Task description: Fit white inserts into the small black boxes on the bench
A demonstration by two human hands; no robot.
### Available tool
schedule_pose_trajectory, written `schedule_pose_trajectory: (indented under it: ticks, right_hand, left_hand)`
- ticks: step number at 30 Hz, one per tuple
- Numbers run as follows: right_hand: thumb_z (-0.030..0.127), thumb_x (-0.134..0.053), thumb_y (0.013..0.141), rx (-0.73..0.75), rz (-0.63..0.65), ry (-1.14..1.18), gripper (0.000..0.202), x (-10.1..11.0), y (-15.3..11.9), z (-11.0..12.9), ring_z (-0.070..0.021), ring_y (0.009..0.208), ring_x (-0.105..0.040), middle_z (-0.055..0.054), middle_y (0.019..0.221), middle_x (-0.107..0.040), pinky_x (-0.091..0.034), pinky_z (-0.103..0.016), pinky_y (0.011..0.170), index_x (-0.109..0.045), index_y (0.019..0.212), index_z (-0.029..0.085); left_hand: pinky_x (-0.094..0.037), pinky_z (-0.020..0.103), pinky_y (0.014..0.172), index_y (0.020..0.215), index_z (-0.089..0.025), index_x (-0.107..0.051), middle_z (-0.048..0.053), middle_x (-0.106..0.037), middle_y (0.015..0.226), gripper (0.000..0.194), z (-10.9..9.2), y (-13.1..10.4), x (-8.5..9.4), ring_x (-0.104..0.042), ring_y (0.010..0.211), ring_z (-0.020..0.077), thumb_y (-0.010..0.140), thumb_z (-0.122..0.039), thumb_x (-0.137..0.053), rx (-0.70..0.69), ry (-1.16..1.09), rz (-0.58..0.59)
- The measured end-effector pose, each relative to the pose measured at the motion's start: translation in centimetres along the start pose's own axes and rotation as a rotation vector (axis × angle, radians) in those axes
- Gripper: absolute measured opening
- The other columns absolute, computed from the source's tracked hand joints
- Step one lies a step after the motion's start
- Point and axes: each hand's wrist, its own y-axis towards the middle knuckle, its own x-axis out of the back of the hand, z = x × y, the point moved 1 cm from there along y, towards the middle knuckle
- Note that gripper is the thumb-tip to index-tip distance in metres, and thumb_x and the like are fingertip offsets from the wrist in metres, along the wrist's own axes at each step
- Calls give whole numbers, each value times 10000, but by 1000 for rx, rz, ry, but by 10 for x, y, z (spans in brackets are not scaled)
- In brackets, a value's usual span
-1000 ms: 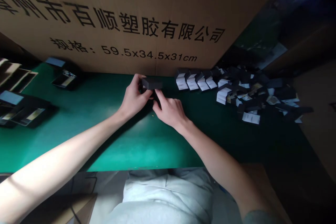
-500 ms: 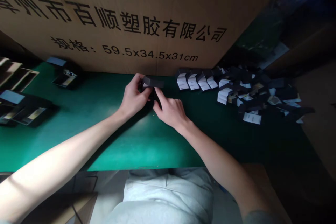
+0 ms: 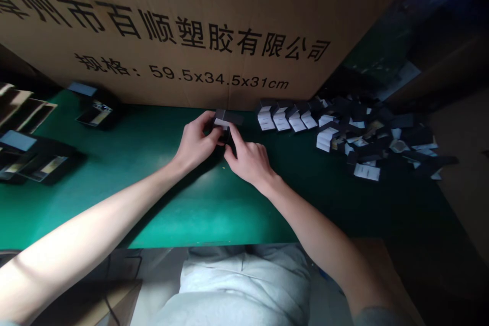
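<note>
Near the big carton, a small black box (image 3: pixel 231 116) with a pale inside face is held between both hands above the green table. My left hand (image 3: pixel 199 137) grips its left side, thumb in front and fingers behind. My right hand (image 3: pixel 249 159) is at its lower right, with the index finger pressed against the box and the thumb just below. The fingers partly cover the box's lower part. To the right of the hands, several small black boxes with white inner faces (image 3: pixel 281 116) stand in a row.
A large cardboard carton (image 3: pixel 214 5) stands along the back of the green table (image 3: pixel 183 204). A heap of loose black boxes (image 3: pixel 382 135) lies at the right. More black boxes (image 3: pixel 49 158) are at the left, with one box (image 3: pixel 95 107) further back.
The box in my hands has tipped slightly and shifted a little to the right, showing more of its pale inner face. Both hands stay nearly in place on it.
</note>
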Motion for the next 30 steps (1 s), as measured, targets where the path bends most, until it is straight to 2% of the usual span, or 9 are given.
schedule_pose_trajectory:
  ticks: [5,13,19,22,24,27,30]
  right_hand:
    - [369,-351,1110,1,10,-3,708,0,0,0,-275,965,-805,-111,1090,-838,-592,-348,883,-142,1759,179]
    - [359,-341,1111,13,5,-16,677,1,-1,1,-260,946,-800,-111,1109,-836,-589,-331,869,-203,1750,184]
    - [365,-347,1108,0,11,-12,675,0,-1,0,-269,953,-802,-113,1084,-837,-591,-342,881,-223,1746,185]
    - [369,-348,1105,-15,8,-9,687,0,0,0,-280,957,-804,-108,1064,-838,-596,-356,883,-201,1752,191]
    - [367,-344,1106,-21,13,-11,695,1,0,0,-283,956,-805,-109,1059,-838,-598,-360,882,-176,1757,189]
    - [368,-339,1110,-20,35,-13,700,3,-1,0,-276,957,-804,-118,1073,-837,-595,-351,883,-158,1758,177]
    - [372,-339,1115,-13,45,-11,697,5,-1,0,-270,950,-803,-120,1068,-837,-592,-341,878,-159,1757,171]
  left_hand:
    - [-674,299,640,1065,-192,-720,39,-777,970,270,0,0,0,-756,813,218,812,-204,-625,1,25,1]
    - [-651,298,594,1029,-175,-711,42,-747,885,234,4,3,3,-730,725,204,806,-227,-661,-9,37,10]
    - [-678,316,669,1057,-176,-735,49,-772,922,237,5,3,4,-749,767,211,837,-229,-666,-12,33,43]
    - [-693,333,735,1135,-178,-768,55,-784,978,301,2,2,3,-762,844,224,869,-235,-639,-19,49,65]
    - [-690,332,752,1260,-187,-770,55,-792,1011,406,1,1,4,-766,850,221,889,-237,-612,-24,67,70]
    - [-675,328,741,1466,-214,-699,47,-803,1010,578,4,2,5,-766,788,210,899,-237,-587,-18,104,64]
    - [-648,315,714,1544,-217,-647,29,-803,927,654,8,2,6,-743,706,199,893,-233,-584,-17,159,65]
